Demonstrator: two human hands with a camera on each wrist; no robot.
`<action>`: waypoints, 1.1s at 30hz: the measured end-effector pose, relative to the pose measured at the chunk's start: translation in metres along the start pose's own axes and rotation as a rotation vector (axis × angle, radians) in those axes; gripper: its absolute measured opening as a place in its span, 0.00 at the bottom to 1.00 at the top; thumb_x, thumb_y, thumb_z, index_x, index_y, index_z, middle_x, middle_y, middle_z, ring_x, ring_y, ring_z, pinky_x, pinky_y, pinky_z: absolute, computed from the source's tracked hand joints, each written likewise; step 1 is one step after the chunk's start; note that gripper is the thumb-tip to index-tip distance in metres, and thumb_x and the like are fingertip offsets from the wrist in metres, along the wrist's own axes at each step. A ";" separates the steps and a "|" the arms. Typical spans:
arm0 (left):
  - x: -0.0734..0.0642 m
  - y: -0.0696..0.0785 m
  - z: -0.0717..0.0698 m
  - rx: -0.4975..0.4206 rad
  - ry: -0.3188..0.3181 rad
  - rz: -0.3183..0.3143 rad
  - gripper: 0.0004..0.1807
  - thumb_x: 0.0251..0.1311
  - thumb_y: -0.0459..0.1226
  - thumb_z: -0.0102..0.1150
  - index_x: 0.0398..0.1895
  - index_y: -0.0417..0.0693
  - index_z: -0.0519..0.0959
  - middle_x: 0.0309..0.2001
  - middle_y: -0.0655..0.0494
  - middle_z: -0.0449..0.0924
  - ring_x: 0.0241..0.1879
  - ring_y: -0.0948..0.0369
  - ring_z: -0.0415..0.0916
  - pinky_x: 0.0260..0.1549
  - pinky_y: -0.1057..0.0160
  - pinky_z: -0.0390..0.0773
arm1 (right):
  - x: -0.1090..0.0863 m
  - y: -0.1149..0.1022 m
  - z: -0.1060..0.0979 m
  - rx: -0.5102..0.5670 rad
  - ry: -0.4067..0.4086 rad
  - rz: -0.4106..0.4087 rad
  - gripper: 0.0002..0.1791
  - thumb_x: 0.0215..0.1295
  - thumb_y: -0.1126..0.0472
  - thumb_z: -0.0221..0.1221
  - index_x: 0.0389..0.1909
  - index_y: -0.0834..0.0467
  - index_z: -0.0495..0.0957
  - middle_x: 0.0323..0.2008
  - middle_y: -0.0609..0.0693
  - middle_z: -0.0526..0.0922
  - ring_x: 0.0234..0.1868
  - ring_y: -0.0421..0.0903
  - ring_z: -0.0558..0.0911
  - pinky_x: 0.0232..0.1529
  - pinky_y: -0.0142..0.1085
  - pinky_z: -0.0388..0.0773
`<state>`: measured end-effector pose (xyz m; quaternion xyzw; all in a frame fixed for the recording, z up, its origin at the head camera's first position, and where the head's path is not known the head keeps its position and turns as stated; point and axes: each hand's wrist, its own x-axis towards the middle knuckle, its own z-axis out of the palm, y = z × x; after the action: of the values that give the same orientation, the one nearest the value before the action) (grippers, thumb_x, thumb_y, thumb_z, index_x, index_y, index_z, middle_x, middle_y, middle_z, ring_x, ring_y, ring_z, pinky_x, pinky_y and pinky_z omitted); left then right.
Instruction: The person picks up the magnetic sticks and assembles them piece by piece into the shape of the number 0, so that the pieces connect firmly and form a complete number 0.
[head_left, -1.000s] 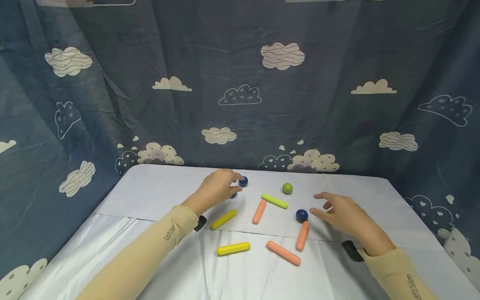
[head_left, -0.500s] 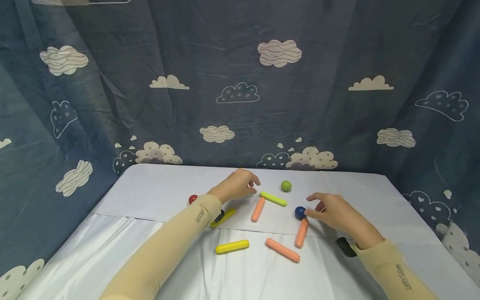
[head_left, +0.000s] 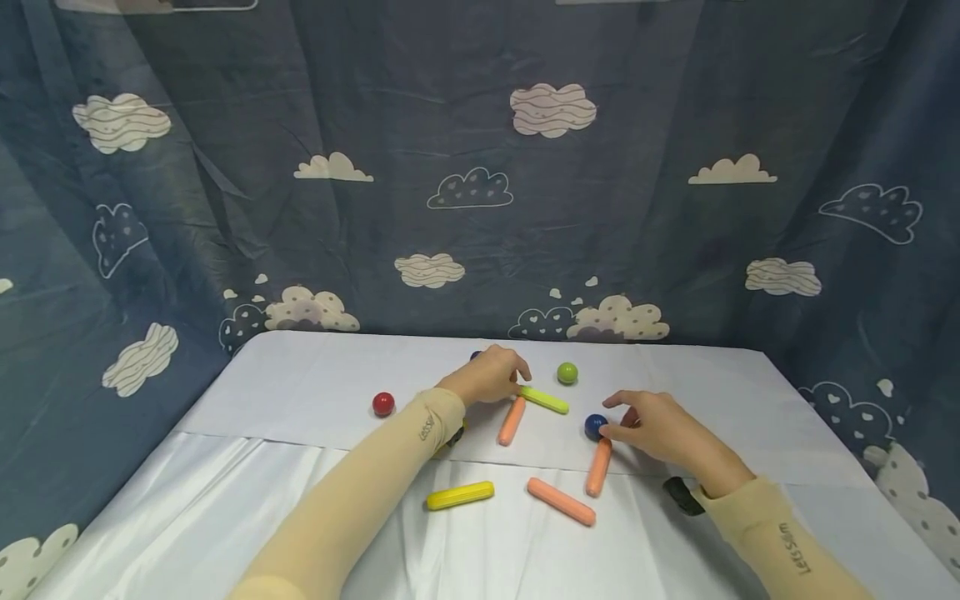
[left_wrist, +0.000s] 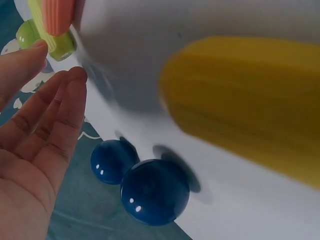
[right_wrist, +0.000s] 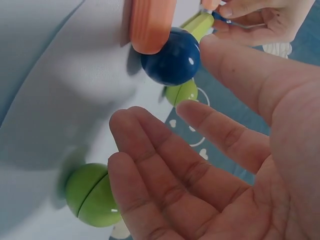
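Behind the white table [head_left: 300, 375] we see a dark curtain [head_left: 637, 225]. In the head view, the left hand [head_left: 491, 373] is near the lime stick [head_left: 545, 401], the right hand [head_left: 652, 427] just beside 1 blue ball [head_left: 594, 426]. In the left wrist view, loosely parted fingers hold nothing; 2 other blue balls [left_wrist: 155, 192] are near. In the right wrist view, relaxed fingers also hold nothing.

You've got a ball [head_left: 593, 426] at 9 o'clock from your right hand [head_left: 656, 427] and a stick [head_left: 598, 469] at that ball's 6.
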<state>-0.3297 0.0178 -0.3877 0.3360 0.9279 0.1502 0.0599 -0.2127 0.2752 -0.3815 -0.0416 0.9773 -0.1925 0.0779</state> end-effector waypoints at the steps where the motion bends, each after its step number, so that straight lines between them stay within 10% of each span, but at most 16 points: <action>1: 0.001 0.000 0.001 -0.001 -0.005 -0.002 0.15 0.70 0.35 0.70 0.58 0.50 0.89 0.45 0.53 0.88 0.40 0.63 0.79 0.45 0.66 0.81 | 0.000 -0.001 0.001 0.001 -0.003 0.005 0.30 0.69 0.52 0.72 0.65 0.64 0.80 0.38 0.54 0.86 0.34 0.47 0.79 0.35 0.39 0.80; 33: 0.006 0.000 0.017 0.009 0.039 0.035 0.10 0.71 0.32 0.68 0.52 0.49 0.91 0.43 0.54 0.91 0.38 0.65 0.79 0.45 0.68 0.82 | 0.005 -0.007 0.010 0.044 -0.020 0.042 0.24 0.68 0.58 0.73 0.62 0.62 0.82 0.36 0.53 0.85 0.32 0.47 0.78 0.33 0.36 0.79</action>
<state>-0.3308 0.0251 -0.4038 0.3493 0.9236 0.1533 0.0376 -0.2157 0.2644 -0.3889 -0.0211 0.9727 -0.2117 0.0924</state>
